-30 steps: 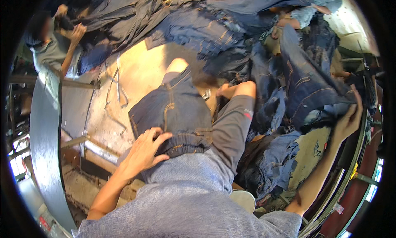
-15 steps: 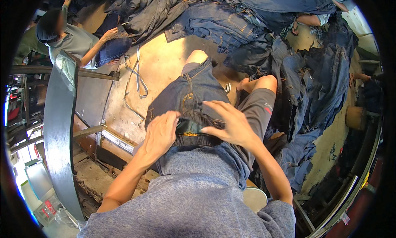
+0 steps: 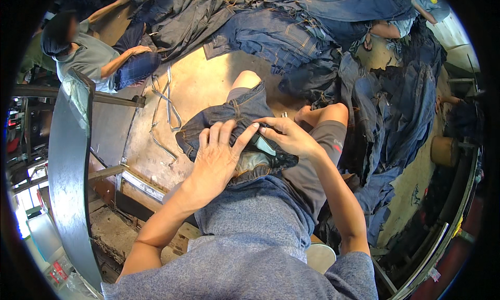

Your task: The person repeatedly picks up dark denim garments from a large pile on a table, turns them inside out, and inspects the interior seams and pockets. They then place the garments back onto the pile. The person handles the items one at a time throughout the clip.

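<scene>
A pair of dark blue jeans (image 3: 221, 115) with orange stitching lies across my lap, bunched toward my waist. My left hand (image 3: 216, 159) is over its near left side, thumb and fingers pinching a fold of the denim. From the right, my right hand (image 3: 289, 136) pinches the same fold, its thumb and index fingertips close to my left thumb. Under the right hand a patch of pale lining (image 3: 265, 146) shows. More light inner cloth lies open below the fingers, near my shirt. What exactly lies between the fingertips is too small to make out.
Large heaps of denim (image 3: 271, 32) spread across the far floor and down the right side (image 3: 390, 123). Grey strips (image 3: 169, 99) lie on the floor at left. A curved dark board (image 3: 70, 180) rises at left. A seated co-worker (image 3: 86, 53) is at far left; another person's arm shows at far right.
Both hands have come together over the jeans and now pinch a fold. The near edge has been opened up, showing pale lining. At far left, the co-worker's arm has come down.
</scene>
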Demonstrator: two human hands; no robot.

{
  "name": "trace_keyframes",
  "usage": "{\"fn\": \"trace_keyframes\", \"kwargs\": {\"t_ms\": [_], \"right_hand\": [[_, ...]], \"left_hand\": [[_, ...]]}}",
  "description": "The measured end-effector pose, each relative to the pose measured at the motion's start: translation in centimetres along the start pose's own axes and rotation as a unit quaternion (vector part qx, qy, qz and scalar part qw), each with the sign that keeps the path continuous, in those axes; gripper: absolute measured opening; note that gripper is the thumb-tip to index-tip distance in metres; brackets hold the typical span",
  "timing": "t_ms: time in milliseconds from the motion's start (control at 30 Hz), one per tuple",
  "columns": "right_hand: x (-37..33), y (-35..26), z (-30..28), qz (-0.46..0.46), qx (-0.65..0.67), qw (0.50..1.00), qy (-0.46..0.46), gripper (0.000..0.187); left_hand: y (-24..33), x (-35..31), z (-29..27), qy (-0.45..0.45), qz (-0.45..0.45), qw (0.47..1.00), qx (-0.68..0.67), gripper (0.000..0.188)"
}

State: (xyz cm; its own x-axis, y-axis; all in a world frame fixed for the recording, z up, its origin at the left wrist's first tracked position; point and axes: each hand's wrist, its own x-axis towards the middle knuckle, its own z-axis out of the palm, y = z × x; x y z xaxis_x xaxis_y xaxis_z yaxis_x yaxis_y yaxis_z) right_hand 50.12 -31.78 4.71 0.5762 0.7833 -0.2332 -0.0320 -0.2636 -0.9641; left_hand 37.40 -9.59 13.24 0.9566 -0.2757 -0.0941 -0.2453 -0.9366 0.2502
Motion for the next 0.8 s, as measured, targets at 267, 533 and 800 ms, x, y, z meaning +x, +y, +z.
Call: {"fn": "trace_keyframes", "kwargs": {"t_ms": [267, 533, 800], "right_hand": [[1.9, -2.1, -2.8, -0.064, -0.083, 0.985, 0.137, 0.029], [1.5, -13.6, -19.4, -0.200, -0.182, 0.856, 0.441, 0.025], [-14.4, -23.8, -27.4, -0.288, -0.335, 0.596, 0.671, 0.040]], "left_hand": [[4.5, -1.1, -0.9, 0.254, 0.092, 0.947, -0.177, 0.064], [6.5, 0.3, -1.3, 0.355, 0.120, 0.906, -0.195, 0.066], [2.5, 1.8, -1.0, 0.347, 0.035, 0.925, -0.149, 0.059]]}}
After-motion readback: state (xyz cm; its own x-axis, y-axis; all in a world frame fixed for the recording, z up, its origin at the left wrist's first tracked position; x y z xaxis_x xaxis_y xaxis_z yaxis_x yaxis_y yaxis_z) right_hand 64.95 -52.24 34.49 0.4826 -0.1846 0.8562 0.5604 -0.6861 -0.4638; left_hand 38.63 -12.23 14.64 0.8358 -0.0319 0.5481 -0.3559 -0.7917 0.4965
